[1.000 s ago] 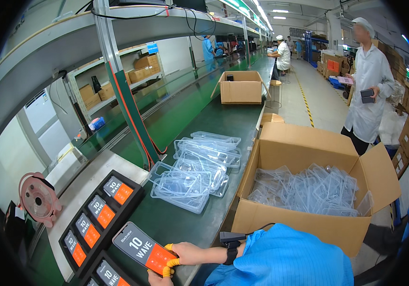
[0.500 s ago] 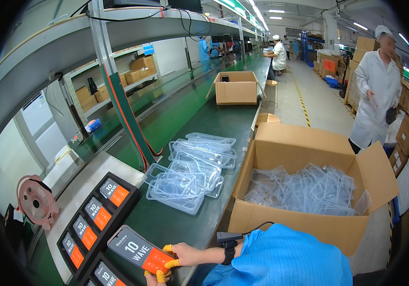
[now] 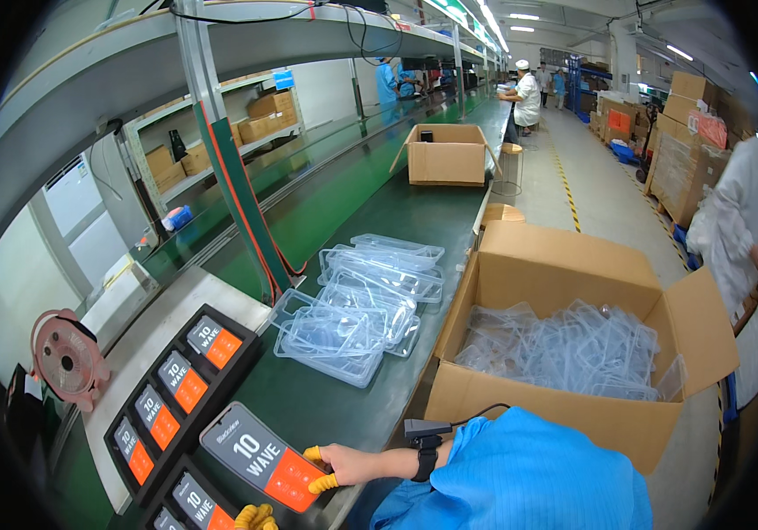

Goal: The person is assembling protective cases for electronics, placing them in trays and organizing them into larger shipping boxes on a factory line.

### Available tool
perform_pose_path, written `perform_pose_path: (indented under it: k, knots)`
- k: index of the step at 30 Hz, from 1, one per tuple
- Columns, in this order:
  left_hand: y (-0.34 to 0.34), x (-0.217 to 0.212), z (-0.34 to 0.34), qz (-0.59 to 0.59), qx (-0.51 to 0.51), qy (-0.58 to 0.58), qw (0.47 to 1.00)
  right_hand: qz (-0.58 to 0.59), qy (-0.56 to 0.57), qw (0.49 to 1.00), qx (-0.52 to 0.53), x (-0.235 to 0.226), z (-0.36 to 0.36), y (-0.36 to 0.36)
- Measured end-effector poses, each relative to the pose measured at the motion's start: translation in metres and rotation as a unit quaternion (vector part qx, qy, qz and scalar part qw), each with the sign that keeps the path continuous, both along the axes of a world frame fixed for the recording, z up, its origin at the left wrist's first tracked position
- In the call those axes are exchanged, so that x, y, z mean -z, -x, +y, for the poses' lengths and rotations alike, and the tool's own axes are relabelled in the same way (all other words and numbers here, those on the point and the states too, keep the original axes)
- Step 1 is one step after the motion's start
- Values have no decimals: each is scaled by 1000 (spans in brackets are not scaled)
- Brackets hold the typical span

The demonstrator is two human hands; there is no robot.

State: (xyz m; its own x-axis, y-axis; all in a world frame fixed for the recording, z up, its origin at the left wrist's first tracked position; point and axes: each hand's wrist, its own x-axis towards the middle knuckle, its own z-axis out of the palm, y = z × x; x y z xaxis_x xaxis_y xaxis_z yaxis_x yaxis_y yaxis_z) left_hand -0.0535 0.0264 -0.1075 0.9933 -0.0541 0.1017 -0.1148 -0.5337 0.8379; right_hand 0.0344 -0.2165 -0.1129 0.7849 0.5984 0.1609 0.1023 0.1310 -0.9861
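Right hand [image 3: 337,465]: pinches the near-right end of the grey-and-orange card pack [image 3: 260,457].
Pack axis: runs far-left from that grip.
Left hand [image 3: 255,518]: only yellow-capped fingertips show, just nearer; grip cannot be told.

Flat grey-and-orange retail package [image 3: 260,459], rounded corners, tilted on the green table [image 3: 344,402] at lower left; the right hand [image 3: 344,464] grips its orange end. Four like packages [image 3: 180,389] lie in a black tray [image 3: 246,349] beside it. Clear plastic blister shells [image 3: 357,309] are stacked mid-table. Large open cardboard box [image 3: 564,353] at right, filled with clear shells. Smaller open cardboard box [image 3: 445,155] farther along the table. Brown cartons [image 3: 260,119] on the shelf at left.
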Motion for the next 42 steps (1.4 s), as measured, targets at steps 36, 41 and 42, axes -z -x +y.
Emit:
perform_pose_path:
  k: [36, 41, 42]
  knots:
    - [5, 11, 61, -42, -288, 305, 907, 55, -121, 991, -21, 23, 8, -9]
    - [9, 6, 83, -67, -321, 299, 896, 62, -113, 991, -17, 21, 6, -10]
    - [10, 4, 89, -73, -330, 295, 894, 63, -117, 991, -15, 21, 6, -10]
